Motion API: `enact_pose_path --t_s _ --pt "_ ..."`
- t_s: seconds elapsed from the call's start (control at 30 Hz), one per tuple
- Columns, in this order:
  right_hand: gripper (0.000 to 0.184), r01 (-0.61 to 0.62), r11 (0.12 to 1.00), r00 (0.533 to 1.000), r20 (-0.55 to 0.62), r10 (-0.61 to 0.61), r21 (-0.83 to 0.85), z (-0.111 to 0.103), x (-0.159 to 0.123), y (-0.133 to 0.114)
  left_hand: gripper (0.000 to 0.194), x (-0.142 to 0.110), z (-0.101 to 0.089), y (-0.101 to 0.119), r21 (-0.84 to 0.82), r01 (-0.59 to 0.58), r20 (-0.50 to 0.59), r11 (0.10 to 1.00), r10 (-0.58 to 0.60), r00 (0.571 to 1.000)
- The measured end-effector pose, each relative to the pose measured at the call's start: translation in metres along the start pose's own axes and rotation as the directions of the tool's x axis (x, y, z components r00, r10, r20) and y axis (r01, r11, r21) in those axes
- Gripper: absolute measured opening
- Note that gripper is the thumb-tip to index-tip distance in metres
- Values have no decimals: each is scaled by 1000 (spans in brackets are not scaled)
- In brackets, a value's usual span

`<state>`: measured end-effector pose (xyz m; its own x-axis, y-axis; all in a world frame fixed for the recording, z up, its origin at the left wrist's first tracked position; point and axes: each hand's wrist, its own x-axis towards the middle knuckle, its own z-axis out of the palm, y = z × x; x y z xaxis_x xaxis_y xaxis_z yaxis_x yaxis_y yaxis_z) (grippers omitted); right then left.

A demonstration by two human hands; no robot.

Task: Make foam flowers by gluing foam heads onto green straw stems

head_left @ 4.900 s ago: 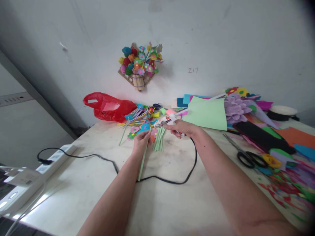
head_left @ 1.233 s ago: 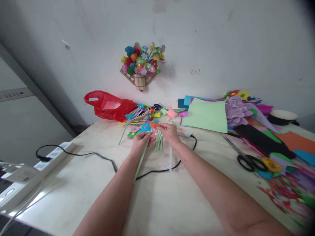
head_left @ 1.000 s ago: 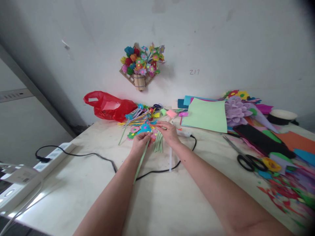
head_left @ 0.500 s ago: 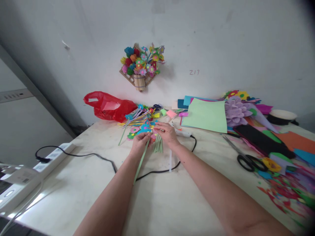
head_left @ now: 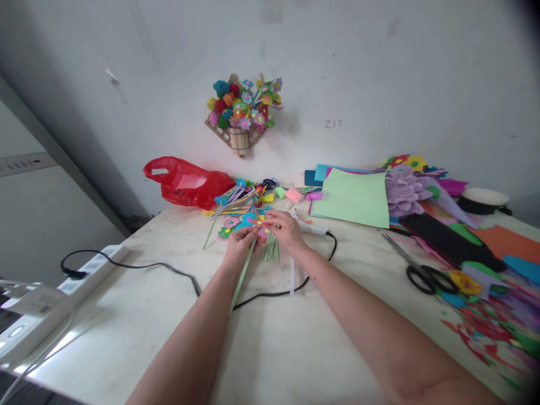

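My left hand is closed, thumb and fingers pinching a thin pale green strip near its upper end. The strip slants down toward me over the tabletop. At its top, my right hand is pinched too, its fingertips on a small orange and yellow piece; its exact shape is partly hidden. Just beyond my fingers lie colourful foam flowers. A bundle of green strips lies between my wrists. Past my right hand is a white glue gun, partly covered; a clear glue stick lies nearer.
Black-handled scissors, a dark phone and foam scraps cover the right side. Green foam sheets and a red plastic bag are at the back. A black cord crosses the table. A power strip runs along the left.
My right fingertips have shifted slightly at the top of the strip, and more orange shows there. My left hand keeps its hold in the same place.
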<state>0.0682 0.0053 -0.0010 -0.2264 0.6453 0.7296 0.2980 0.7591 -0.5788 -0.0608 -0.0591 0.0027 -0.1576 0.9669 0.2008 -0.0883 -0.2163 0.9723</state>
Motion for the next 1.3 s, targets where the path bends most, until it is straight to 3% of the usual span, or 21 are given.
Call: enact_pose_path --t_s 0.13,0.33,0.63,1.3 --pt "17 -1 1000 1000 -7 1 -10 2 -1 3 25 0 0 0 -18 1 1 1000 -1 1000" --pt "36 54 998 998 19 -53 -40 0 -2 3 24 0 0 0 -5 -13 4 1000 13 1000" --pt "29 84 990 993 95 -74 -111 -2 -3 -2 24 0 0 0 1 -1 -4 1000 1 1000" --pt "25 0 999 994 112 -6 54 2 1 3 29 1 0 -2 8 -13 -13 1000 14 1000"
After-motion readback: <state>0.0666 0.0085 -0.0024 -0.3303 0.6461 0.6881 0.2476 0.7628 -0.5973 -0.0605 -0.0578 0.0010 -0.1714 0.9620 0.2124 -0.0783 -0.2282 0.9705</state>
